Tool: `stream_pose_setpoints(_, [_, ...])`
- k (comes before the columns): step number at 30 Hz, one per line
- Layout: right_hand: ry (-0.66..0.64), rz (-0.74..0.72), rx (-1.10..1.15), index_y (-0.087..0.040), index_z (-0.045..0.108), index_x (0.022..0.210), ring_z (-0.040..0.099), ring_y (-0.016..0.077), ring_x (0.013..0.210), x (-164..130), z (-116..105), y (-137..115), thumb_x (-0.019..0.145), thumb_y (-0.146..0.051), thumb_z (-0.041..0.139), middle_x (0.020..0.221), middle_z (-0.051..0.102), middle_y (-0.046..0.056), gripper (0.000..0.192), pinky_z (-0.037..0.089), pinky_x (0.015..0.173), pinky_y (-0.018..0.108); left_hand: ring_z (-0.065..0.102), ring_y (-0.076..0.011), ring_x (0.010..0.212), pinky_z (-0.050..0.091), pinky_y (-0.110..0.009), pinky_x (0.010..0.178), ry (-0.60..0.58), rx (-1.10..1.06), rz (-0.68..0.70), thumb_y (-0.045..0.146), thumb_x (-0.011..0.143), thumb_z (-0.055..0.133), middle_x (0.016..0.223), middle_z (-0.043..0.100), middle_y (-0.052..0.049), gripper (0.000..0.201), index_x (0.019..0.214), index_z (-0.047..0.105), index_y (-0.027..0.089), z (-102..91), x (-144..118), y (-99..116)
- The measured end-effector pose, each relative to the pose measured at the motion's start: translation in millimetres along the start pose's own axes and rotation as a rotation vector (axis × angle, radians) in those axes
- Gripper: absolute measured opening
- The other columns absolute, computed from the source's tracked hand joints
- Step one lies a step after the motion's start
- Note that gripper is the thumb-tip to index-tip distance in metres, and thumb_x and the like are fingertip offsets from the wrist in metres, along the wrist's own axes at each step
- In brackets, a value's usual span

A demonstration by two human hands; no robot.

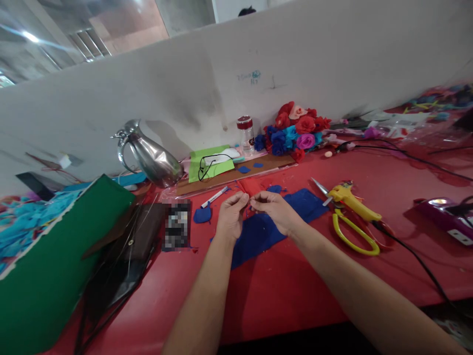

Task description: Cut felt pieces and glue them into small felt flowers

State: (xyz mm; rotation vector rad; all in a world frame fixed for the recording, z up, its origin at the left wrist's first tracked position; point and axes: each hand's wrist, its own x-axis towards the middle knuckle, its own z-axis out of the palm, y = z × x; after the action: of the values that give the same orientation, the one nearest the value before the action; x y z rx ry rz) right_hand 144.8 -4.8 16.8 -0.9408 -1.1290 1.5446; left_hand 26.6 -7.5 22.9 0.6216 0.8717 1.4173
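Observation:
My left hand [231, 214] and my right hand [275, 209] meet over the red table [281, 291], fingertips pinched together on a small red paper piece [248, 203]. A larger red paper piece [252, 186] lies just behind them. Under and around the hands spreads a blue paper sheet [264, 229], with small blue cut shapes [202, 215] to the left. How the red piece is folded is hidden by my fingers.
Yellow-handled scissors [351, 229] and a yellow glue gun [353, 199] lie right of the hands, with cables. A paper flower bunch [293, 130], jar [246, 132] and steel jug [153, 158] stand by the back wall. A green box [55, 266] and black folder [125, 256] sit left.

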Motion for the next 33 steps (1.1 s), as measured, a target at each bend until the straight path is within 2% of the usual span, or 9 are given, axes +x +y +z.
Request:
stream_pose_setpoints(5, [-0.03,0.035,0.018,-0.017,0.061,0.062,0.046,0.0096,0.059,-0.7,0.3,-0.8,0.055,-0.037,0.078,0.059,0.055,-0.005,0.026,0.037,0.065,0.028,0.055,-0.0056,0.056,0.043,-0.019,0.061,0.034,-0.025,-0.02,0.018,0.036,0.088,0.054,0.059,0.005,0.03,0.054,0.063,0.014,-1.3,1.5,0.4])
stream_pose_setpoints(17, [0.001,0.032,0.008,-0.018,0.062,0.061,0.048,0.0099,0.059,1.0,1.2,1.3,0.053,-0.038,0.079,0.058,0.056,-0.005,0.028,0.037,0.065,0.029,0.054,-0.0062,0.055,0.044,-0.019,0.06,-0.013,0.026,-0.003,0.021,0.045,0.086,0.054,0.058,0.004,0.029,0.055,0.06,0.013,1.0,-1.4,-0.3])
stream_pose_setpoints(33, [-0.032,0.019,0.007,-0.018,0.06,0.06,0.047,0.0101,0.061,-0.7,2.1,0.6,0.053,-0.037,0.079,0.06,0.056,-0.005,0.028,0.037,0.066,0.028,0.048,-0.0047,0.053,0.04,-0.018,0.057,-0.048,0.048,0.018,0.023,0.043,0.086,0.051,0.053,0.006,0.034,0.05,0.053,0.015,-0.5,-0.9,-1.2])
